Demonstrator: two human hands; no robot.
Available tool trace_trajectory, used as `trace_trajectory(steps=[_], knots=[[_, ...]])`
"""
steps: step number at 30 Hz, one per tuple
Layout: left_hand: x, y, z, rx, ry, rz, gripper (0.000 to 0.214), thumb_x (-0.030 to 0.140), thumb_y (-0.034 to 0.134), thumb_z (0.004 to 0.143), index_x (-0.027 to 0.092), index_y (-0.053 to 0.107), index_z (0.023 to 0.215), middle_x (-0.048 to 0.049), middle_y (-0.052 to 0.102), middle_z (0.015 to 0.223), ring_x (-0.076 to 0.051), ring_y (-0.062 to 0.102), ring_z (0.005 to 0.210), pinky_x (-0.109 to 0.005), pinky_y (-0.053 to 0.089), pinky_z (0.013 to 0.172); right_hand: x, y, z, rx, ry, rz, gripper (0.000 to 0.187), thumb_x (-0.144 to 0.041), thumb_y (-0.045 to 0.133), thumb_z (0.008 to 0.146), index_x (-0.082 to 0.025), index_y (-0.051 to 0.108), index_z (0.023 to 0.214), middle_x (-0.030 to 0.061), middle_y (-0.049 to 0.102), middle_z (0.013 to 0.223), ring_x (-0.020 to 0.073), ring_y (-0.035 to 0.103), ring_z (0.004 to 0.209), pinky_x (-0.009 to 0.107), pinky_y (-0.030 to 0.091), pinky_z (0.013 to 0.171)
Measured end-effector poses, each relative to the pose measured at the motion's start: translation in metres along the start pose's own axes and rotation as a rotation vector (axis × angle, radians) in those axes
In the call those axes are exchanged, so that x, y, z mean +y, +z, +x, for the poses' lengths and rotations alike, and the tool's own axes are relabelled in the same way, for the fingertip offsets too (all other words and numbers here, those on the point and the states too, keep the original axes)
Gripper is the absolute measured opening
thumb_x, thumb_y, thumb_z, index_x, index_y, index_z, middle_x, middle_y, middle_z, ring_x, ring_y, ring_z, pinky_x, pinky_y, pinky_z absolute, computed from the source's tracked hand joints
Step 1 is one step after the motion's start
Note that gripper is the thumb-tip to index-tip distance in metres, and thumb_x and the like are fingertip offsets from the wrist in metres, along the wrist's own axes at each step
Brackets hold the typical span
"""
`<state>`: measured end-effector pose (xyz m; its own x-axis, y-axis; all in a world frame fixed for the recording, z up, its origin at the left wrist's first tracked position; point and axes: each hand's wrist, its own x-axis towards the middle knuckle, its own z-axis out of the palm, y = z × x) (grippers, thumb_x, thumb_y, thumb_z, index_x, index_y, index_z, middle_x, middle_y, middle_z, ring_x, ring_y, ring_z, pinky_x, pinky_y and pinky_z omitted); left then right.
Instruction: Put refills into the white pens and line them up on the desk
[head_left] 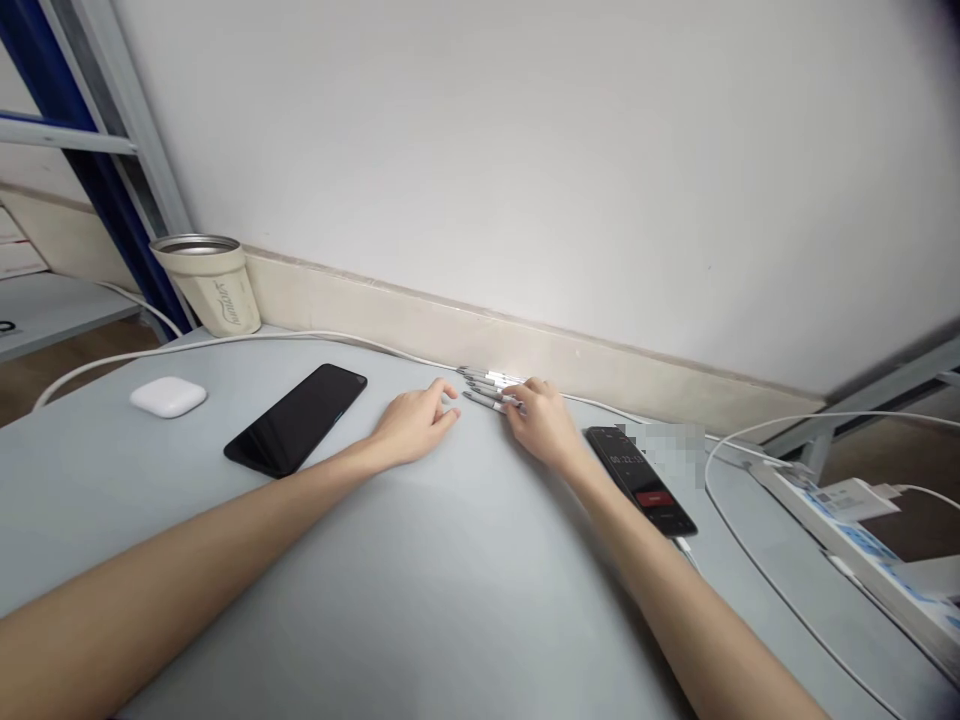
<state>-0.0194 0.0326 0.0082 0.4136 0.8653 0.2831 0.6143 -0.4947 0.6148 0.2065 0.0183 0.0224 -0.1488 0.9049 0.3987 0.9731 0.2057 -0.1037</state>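
Several slim grey-and-white pens (pixel 484 391) lie side by side on the desk near the wall, their dark tips toward the left. My right hand (pixel 543 422) is over their right ends, thumb and fingers closed on the nearest pen; the palm hides part of the bunch. To the left of the pens, my left hand (pixel 417 422) rests on the desk. Its fingers are loosely bent, with a gap between thumb and forefinger and nothing held.
A black phone (pixel 297 420) and a white earbud case (pixel 168 397) lie left. A cream cup (pixel 213 288) stands by the wall. Right of my forearm are a lit phone (pixel 639 480) and a power strip (pixel 862 545). A white cable (pixel 330 334) runs along the wall.
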Motion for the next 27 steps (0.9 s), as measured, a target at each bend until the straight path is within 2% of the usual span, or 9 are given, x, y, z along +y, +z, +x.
trace_trajectory(steps=[2, 6, 10, 16, 19, 23, 27], knots=[[0.0, 0.0, -0.001, -0.022, 0.023, 0.019, 0.022, 0.038, 0.042, 0.087, 0.025, 0.051, 0.102, 0.0062, 0.059, 0.062, -0.016, 0.058, 0.064, -0.026, 0.038, 0.06, 0.012, -0.002, 0.012, -0.019, 0.049, -0.038, 0.023, -0.025, 0.049, 0.087, -0.018, 0.068, 0.099, 0.0103, 0.062, 0.096, 0.0221, 0.054, 0.093, 0.031, 0.039, 0.085], [-0.001, 0.001, -0.002, -0.024, 0.038, 0.036, 0.023, 0.036, 0.042, 0.086, 0.025, 0.052, 0.103, 0.0051, 0.06, 0.065, -0.016, 0.058, 0.065, -0.027, 0.038, 0.06, 0.034, -0.005, 0.031, -0.195, 0.112, -0.042, 0.02, -0.026, 0.052, 0.084, -0.019, 0.069, 0.09, 0.0082, 0.062, 0.091, 0.0188, 0.056, 0.085, 0.027, 0.04, 0.074], [-0.003, 0.003, -0.002, -0.035, 0.055, 0.064, 0.023, 0.033, 0.043, 0.085, 0.024, 0.053, 0.103, 0.004, 0.06, 0.066, -0.017, 0.058, 0.068, -0.028, 0.038, 0.062, 0.041, -0.003, 0.041, -0.284, 0.119, -0.026, 0.018, -0.029, 0.054, 0.083, -0.019, 0.069, 0.088, 0.0066, 0.063, 0.09, 0.0172, 0.057, 0.08, 0.025, 0.039, 0.069], [-0.004, 0.003, -0.003, -0.034, 0.082, 0.108, 0.023, 0.032, 0.042, 0.086, 0.023, 0.052, 0.105, 0.0034, 0.06, 0.066, -0.018, 0.058, 0.07, -0.028, 0.039, 0.062, 0.035, 0.005, 0.041, -0.287, 0.15, 0.007, 0.017, -0.03, 0.055, 0.081, -0.018, 0.066, 0.085, 0.0068, 0.065, 0.086, 0.0164, 0.057, 0.074, 0.024, 0.037, 0.062], [-0.002, 0.002, -0.006, -0.048, 0.114, 0.123, 0.025, 0.032, 0.042, 0.087, 0.024, 0.051, 0.109, 0.0031, 0.06, 0.067, -0.019, 0.059, 0.074, -0.028, 0.039, 0.064, 0.03, 0.001, 0.041, -0.303, 0.173, 0.023, 0.014, -0.027, 0.055, 0.081, -0.017, 0.064, 0.083, 0.0063, 0.066, 0.083, 0.016, 0.056, 0.071, 0.024, 0.036, 0.06], [0.001, 0.002, -0.008, -0.069, 0.171, 0.154, 0.025, 0.033, 0.042, 0.088, 0.023, 0.051, 0.109, 0.0011, 0.061, 0.072, -0.019, 0.059, 0.076, -0.028, 0.039, 0.065, 0.018, -0.008, 0.036, -0.25, 0.186, 0.015, 0.014, -0.021, 0.048, 0.083, -0.017, 0.062, 0.083, 0.0068, 0.066, 0.08, 0.0171, 0.057, 0.073, 0.024, 0.035, 0.06], [0.002, 0.003, -0.008, -0.081, 0.154, 0.162, 0.026, 0.033, 0.041, 0.089, 0.022, 0.051, 0.11, 0.0009, 0.061, 0.07, -0.02, 0.059, 0.075, -0.029, 0.039, 0.065, 0.002, -0.008, 0.021, -0.231, 0.088, 0.064, 0.011, -0.024, 0.051, 0.084, -0.018, 0.06, 0.083, 0.0057, 0.066, 0.078, 0.0175, 0.058, 0.072, 0.025, 0.035, 0.063]])
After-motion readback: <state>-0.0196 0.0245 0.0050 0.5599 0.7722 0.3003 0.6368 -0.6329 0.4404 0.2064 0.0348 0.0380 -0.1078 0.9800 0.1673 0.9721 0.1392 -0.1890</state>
